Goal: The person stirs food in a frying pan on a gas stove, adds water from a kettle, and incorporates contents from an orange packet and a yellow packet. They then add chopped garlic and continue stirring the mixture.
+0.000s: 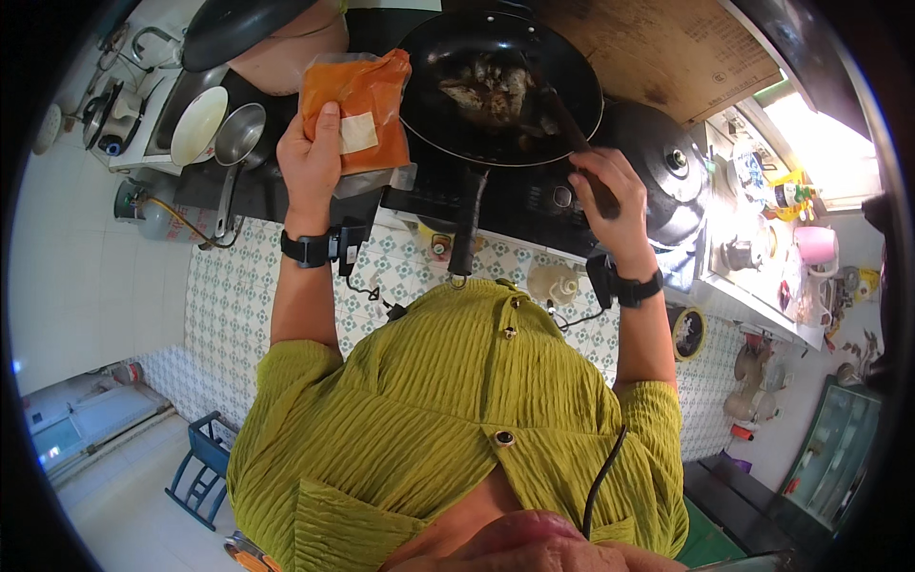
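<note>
My left hand (313,157) grips a clear plastic packet with orange-red contents (357,89) and a pale label, thumb on its front. It is held up just left of the black wok (422,111). My right hand (613,187) is wrapped around the dark handle of a cooking utensil (567,123), likely a spatula. The utensil reaches over the wok's right rim; its working end is hard to make out against the food. Browned pieces of food (490,89) lie in the middle of the wok. The wok's long handle (468,222) points towards my body, untouched.
A black domed lid (647,161) stands right of the wok. Scorched cardboard (679,53) stands behind it. Leftward are a metal saucepan (240,132), a cream bowl (200,125) and a large pinkish pot (300,53) with a dark lid (236,28). A gas cylinder (171,222) stands below.
</note>
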{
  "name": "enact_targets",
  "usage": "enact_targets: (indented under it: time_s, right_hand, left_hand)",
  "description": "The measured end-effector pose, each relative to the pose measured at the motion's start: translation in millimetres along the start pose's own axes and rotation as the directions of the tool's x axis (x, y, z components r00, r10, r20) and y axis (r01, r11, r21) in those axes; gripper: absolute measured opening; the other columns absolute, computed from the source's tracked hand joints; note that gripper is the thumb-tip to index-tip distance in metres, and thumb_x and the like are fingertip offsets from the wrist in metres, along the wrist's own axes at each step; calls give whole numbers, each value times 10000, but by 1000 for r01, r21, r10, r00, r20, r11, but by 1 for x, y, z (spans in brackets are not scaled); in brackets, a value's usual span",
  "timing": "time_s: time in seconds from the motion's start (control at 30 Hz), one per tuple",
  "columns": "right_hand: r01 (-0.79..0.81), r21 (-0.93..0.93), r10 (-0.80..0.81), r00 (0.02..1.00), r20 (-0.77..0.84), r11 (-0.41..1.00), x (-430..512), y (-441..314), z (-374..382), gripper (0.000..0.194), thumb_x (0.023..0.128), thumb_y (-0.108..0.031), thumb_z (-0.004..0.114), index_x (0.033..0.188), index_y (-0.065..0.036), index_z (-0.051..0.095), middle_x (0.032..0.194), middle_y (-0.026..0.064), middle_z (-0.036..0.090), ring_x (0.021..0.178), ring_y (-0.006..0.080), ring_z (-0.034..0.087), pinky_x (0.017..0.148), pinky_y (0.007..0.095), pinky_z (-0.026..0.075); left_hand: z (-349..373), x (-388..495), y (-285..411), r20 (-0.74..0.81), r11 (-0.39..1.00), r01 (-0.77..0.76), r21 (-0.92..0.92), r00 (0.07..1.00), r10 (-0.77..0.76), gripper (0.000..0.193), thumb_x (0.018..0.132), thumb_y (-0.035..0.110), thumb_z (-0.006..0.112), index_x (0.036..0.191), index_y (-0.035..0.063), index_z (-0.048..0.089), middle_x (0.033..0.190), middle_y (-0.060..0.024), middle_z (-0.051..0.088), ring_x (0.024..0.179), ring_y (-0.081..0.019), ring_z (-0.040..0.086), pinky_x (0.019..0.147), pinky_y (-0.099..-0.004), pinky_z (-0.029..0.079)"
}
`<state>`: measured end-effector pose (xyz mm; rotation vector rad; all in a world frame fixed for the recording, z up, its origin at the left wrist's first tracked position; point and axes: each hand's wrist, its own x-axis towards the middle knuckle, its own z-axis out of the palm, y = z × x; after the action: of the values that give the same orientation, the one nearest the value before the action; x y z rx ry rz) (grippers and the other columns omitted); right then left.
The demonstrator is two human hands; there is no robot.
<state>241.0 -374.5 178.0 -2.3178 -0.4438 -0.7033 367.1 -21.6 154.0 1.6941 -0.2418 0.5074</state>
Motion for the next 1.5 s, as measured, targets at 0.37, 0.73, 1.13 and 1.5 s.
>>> enact_targets:
  time_s: [0.37, 0.73, 1.13, 1.5]
  right_hand:
    - [26, -50, -20, 994, 108, 998, 4, -4, -4, 232, 776, -31, 730, 1003, -68, 700, 983, 137, 654, 896, 328, 629, 791, 381, 522]
    - [-44, -43, 41, 998, -56, 998, -16, -10, -11, 218, 773, -23, 729, 987, -45, 692, 946, 144, 651, 848, 327, 635, 738, 373, 521]
    - [-156, 18, 157, 978, -138, 988, -62, -28, -16, 254, 714, 23, 735, 958, -27, 683, 937, 150, 641, 798, 308, 620, 692, 352, 503]
    - [-179, 38, 183, 968, -170, 983, -68, -24, -17, 266, 712, 24, 743, 965, -32, 682, 940, 138, 647, 795, 303, 619, 700, 363, 506]
  left_hand:
    - [12, 9, 11, 132, 1000, -5, 15, 991, 3, 311, 963, 251, 640, 1052, -45, 679, 839, -45, 693, 758, -57, 582, 688, -240, 494]
    - [42, 47, 23, 347, 946, -194, 259, 933, 96, 359, 923, 343, 647, 998, -4, 700, 711, -145, 672, 632, -238, 656, 604, -324, 509]
    - [109, 99, 26, 642, 429, -716, 551, 692, 331, 368, 916, 428, 570, 907, 88, 711, 744, -156, 679, 712, -366, 662, 639, -461, 543]
    - [103, 105, 42, 520, 424, -761, 491, 647, 558, 366, 920, 430, 577, 862, 89, 695, 736, -147, 677, 697, -349, 662, 609, -440, 540]
